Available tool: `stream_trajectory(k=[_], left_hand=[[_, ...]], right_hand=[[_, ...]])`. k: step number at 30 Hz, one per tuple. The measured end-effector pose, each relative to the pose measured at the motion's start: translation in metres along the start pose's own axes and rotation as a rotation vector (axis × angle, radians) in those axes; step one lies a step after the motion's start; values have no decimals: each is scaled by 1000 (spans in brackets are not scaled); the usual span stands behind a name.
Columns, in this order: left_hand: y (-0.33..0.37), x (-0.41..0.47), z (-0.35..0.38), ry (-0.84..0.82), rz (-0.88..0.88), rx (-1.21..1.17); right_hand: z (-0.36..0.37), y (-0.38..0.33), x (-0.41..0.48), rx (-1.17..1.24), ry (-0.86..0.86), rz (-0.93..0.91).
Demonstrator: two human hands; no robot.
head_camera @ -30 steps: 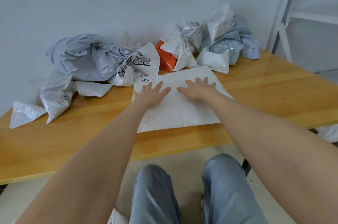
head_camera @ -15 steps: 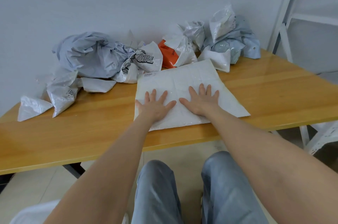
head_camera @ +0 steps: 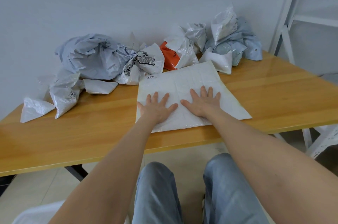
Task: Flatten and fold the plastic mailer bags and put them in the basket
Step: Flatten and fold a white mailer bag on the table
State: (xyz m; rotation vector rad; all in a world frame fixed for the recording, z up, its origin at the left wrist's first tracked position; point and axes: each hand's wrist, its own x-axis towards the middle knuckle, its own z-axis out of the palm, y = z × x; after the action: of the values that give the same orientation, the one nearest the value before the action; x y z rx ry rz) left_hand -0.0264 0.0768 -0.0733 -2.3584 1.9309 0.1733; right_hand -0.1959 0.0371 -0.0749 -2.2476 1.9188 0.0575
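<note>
1. Your left hand (head_camera: 157, 109) and right hand (head_camera: 204, 104) lie palm-down, side by side, with fingers straight and spread. Neither grips anything. The thumbs point toward each other with a narrow gap between them.
2. Both hands press on the near half of a white mailer bag (head_camera: 180, 80). It lies spread out on the worktop (head_camera: 91, 132), close to the near edge. Creases cross its surface, and a printed label sits at its far left corner.
3. Step in hand, as judged: flattening. No fold has been made in this bag yet.
4. Next move, as judged: sweep your palms outward to drive out trapped air, then lift one edge and lay it over the opposite one. The film looks slippery, so keep one palm down as an anchor while the other folds.
5. Behind it, along the wall, the crumpled mailer bags wait: a grey bag (head_camera: 87, 57), a GIRL-printed bag (head_camera: 148, 61), an orange bag (head_camera: 169, 58) and a pale heap (head_camera: 232, 44) to the right. Smaller white bags (head_camera: 36, 109) lie at the far left.
6. The basket cannot be identified with certainty. A white perforated object (head_camera: 325, 143) shows below the worktop at your right and may be it.
</note>
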Motion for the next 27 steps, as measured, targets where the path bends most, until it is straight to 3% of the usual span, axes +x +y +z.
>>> stream_trajectory(k=[15,21,27], left_hand=[[23,10,-30,163,115,94],[31,17,-39,92,199,-23],[34,17,-36,-31,166,3]], right_hand=[[-26,29,6,-17,-155,-80],[-46,38,2,-54,-244,-122],[-56,42,8,-137,-255,-147]])
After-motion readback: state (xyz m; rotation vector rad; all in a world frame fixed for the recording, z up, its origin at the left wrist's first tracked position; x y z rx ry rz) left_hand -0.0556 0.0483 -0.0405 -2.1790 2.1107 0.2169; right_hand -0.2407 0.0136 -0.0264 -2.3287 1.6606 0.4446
